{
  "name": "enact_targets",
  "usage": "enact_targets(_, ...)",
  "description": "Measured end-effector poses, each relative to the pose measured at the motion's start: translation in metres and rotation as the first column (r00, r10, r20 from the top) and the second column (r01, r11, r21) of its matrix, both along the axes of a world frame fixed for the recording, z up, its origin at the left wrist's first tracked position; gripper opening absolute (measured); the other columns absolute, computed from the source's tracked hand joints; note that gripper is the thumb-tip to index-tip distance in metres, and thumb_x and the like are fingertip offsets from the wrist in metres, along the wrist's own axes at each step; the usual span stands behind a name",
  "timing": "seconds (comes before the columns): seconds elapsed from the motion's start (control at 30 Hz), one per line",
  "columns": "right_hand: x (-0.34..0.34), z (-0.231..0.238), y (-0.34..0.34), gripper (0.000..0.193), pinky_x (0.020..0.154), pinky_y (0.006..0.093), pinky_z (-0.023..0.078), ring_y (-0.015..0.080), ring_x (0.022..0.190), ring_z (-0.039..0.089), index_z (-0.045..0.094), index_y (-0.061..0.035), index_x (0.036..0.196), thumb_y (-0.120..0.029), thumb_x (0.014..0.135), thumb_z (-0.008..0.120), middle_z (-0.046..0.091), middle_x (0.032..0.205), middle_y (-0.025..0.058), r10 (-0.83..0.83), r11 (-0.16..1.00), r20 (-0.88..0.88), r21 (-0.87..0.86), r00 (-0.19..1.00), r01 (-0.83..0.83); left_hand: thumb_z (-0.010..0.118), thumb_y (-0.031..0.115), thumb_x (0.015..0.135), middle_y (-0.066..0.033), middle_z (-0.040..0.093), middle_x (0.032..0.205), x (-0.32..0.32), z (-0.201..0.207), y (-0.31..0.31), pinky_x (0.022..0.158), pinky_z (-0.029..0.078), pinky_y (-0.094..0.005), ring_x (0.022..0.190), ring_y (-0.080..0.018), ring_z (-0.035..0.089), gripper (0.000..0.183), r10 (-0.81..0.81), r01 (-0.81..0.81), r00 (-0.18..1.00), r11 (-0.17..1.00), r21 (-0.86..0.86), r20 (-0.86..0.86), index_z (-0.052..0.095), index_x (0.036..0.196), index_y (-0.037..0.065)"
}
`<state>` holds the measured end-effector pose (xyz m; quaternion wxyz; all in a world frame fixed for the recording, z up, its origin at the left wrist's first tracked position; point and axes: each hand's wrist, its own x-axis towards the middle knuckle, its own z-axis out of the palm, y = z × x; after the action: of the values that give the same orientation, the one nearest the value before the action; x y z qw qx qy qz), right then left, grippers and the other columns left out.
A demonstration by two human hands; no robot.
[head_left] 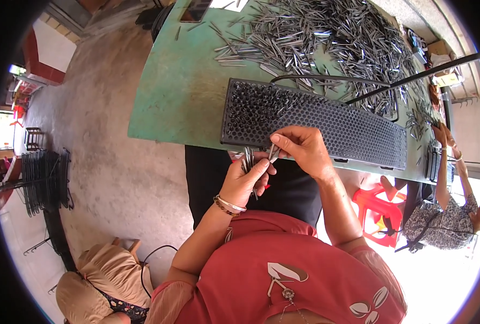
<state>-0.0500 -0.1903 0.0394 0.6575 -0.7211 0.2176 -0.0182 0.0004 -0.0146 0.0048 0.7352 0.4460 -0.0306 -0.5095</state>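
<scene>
Head view: metal strips (248, 160) in hand by a holey black tray (353, 132)
Left hand (240, 181) clutches a bunch just off the tray's near edge; right hand (307, 154) pinches maybe one strip, kinda hard to tell. Loose pile (361, 46) sits behind on the green table (175, 81).

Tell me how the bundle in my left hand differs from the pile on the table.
The bundle in your left hand is small; the pile is far larger. The bundle's pieces run roughly parallel; the pile's point every way. Both consist of slim, metallic-looking pieces.
</scene>
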Motion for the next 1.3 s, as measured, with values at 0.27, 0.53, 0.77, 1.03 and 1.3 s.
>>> enact_targets(0.27,-0.001,-0.004,0.003,0.022,0.06,0.0201,0.046,0.0062,0.07,0.057,0.066,0.0026,0.099,-0.017,0.089,0.064,0.067,0.081,0.0045,-0.142,0.99,0.128,-0.003,0.981,0.144,0.054,0.02,0.094,-0.0058,0.062,0.082,-0.004,-0.006,0.0,0.044,0.044,-0.0194,0.059,-0.0072,0.056,0.027,0.032,-0.031,0.999,0.999,-0.009,0.038,0.055,0.111,0.0)
enact_targets(0.53,0.023,-0.012,0.003,0.016,0.067,0.0229,0.049,0.0101,0.074,0.061,0.067,0.0006,0.099,-0.008,0.086,0.066,0.068,0.086,0.0073,-0.141,0.82,0.412,-0.461,0.9,0.339,0.052,0.022,0.095,-0.0066,0.064,0.09,-0.003,-0.013,0.0,0.052,0.048,-0.0222,0.07,-0.0095,0.06,0.029,0.022,-0.013,0.985,0.999,0.05,-0.171,0.056,0.117,0.003)
enact_targets(0.77,0.024,-0.024,0.005,0.017,0.061,0.0261,0.05,0.0177,0.068,0.06,0.069,-0.001,0.095,-0.007,0.079,0.071,0.064,0.089,0.0096,0.04,0.657,0.442,-0.687,0.896,0.31,0.052,0.024,0.095,-0.0073,0.065,0.097,0.0,-0.012,0.005,0.054,0.049,-0.0232,0.075,-0.0101,0.061,0.032,-0.066,0.073,0.985,0.997,0.039,-0.161,0.055,0.12,0.005)
enact_targets(1.03,0.006,-0.003,0.002,0.022,0.061,0.0241,0.048,0.0124,0.071,0.059,0.069,-0.0018,0.099,-0.014,0.081,0.072,0.064,0.092,0.007,-0.055,0.813,0.372,-0.522,0.927,0.258,0.051,0.022,0.096,-0.009,0.065,0.098,0.0,-0.006,0.003,0.05,0.048,-0.0217,0.073,-0.0096,0.06,0.031,-0.027,0.019,0.993,0.997,-0.073,-0.113,0.053,0.121,0.005)
enact_targets(1.3,-0.006,0.0,-0.001,0.017,0.06,0.0203,0.047,0.0061,0.069,0.058,0.067,0.0016,0.1,-0.01,0.087,0.065,0.068,0.083,0.004,-0.147,0.987,0.189,-0.04,0.971,0.157,0.049,0.022,0.097,-0.01,0.064,0.097,-0.002,-0.003,-0.007,0.046,0.042,-0.019,0.066,-0.0061,0.053,0.03,-0.093,0.079,0.986,0.991,-0.103,-0.139,0.053,0.12,0.004)
